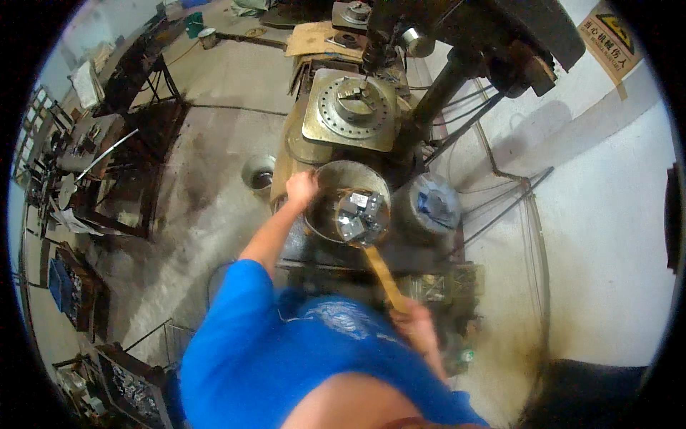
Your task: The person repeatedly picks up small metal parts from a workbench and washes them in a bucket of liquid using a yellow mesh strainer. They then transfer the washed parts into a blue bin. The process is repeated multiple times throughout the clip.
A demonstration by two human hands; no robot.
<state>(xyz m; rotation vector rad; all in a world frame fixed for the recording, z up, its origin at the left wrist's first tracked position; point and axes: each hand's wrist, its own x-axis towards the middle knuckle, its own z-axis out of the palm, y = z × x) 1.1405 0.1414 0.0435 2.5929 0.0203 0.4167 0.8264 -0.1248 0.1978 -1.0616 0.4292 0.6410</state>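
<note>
- A blue box point(63, 284) sits at the far left, near a cluttered workbench point(96, 139).
- A tray point(106, 366) of small metal pieces stands at the lower left.
- A small pail point(253, 171) stands on the floor, left of the table the person works at.
- The left hand point(303, 186) has its fingers curled over the left rim of a large round bucket point(350, 174), pinching the edge.
- Beyond the bucket, a square metal plate point(318, 126) carries a round chuck point(355, 107).
- Several grey metal blocks point(361, 218) lie jumbled in a round scoop, over the lower right part of the bucket's mouth; whether the scoop rests on the bottom I cannot tell.
- The scoop's yellowish handle point(384, 275) slopes from the bucket's near rim down toward the person.
- The right hand point(414, 319) is closed around the end of that handle, beside the blue shirt point(321, 350).
- Just right of the bucket stands a round container with a blue, crumpled bundle point(434, 204) in it.
- A yellowish warning sign point(609, 44) hangs on the white wall at the upper right.
</note>
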